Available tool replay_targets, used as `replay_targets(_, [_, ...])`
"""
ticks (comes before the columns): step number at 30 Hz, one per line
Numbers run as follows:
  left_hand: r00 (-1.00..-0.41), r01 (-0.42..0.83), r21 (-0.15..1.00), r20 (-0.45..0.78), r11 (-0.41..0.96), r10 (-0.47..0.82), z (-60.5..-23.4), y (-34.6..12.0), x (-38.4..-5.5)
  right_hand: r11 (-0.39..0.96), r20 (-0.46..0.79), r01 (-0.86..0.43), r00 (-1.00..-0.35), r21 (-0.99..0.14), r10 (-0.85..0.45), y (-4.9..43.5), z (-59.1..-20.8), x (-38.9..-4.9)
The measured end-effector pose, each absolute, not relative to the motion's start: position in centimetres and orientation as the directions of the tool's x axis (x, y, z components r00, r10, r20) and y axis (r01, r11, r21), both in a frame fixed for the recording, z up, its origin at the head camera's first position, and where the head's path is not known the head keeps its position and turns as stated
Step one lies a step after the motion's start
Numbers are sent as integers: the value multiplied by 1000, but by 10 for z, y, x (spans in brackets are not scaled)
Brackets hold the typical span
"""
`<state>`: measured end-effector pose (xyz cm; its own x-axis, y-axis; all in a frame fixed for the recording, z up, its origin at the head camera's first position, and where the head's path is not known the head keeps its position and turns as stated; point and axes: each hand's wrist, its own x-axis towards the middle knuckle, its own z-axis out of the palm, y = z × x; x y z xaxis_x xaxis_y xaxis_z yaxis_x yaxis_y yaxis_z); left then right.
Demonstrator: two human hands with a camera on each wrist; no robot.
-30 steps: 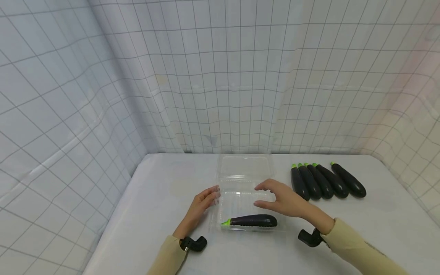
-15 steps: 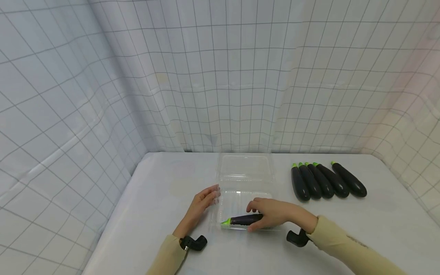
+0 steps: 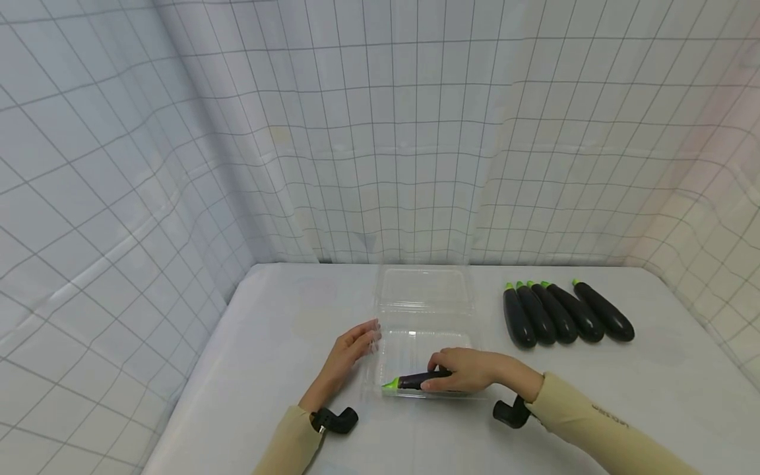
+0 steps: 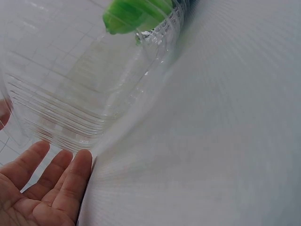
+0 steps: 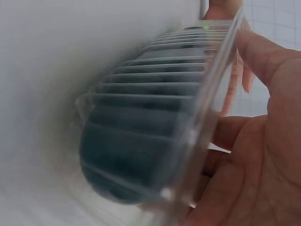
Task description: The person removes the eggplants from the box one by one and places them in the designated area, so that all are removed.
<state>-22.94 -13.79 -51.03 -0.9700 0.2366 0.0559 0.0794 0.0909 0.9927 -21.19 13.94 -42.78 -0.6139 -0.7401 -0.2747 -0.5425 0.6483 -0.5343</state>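
Note:
A clear plastic clamshell container (image 3: 410, 343) lies opened out on the white table, its lid (image 3: 423, 285) folded back toward the rear. Along the near side of its base lies a dark eggplant (image 3: 410, 381), green stem to the left. My right hand (image 3: 472, 369) reaches over the near wall and grips the eggplant's thick end, which it covers in the head view. In the right wrist view that rounded end shows through the ribbed wall. The straight fingers of my left hand (image 4: 51, 188) touch the outside of the container's left wall, below the green stem (image 4: 136, 16).
Several more eggplants (image 3: 552, 313) lie in a slanted row at the table's back right, the rightmost a little apart. Checked white curtain (image 3: 427, 132) encloses the table at the back and both sides. Black wrist cameras (image 3: 335, 421) sit on both forearms.
My right hand has come down and nearer from above the container, and its fingers have closed round the eggplant. The left hand has stayed at the container's left wall.

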Motion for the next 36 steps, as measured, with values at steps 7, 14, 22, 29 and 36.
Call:
replay_targets(7, [-969,80,993,56,91,241,-511,-138,-229,641,-262,-538,-617,-547,-742,143,-432,-214])
replay_targets(14, [-964,95,992,69,89,258,-512,-139,-230,591,-253,-512,-583,-623,-772,149,-436,-220])
replay_targets(22, [-962,98,991,72,89,262,-511,-139,-229,554,-218,-501,-579,-665,-785,152,-438,-223])
replay_targets(29, [-966,64,995,42,79,254,-505,-138,-227,542,-176,-506,-601,-671,-780,153,-439,-223])
replay_targets(36, [-961,83,991,52,102,271,-483,-134,-216,537,-114,-508,-646,-673,-754,156,-440,-224])
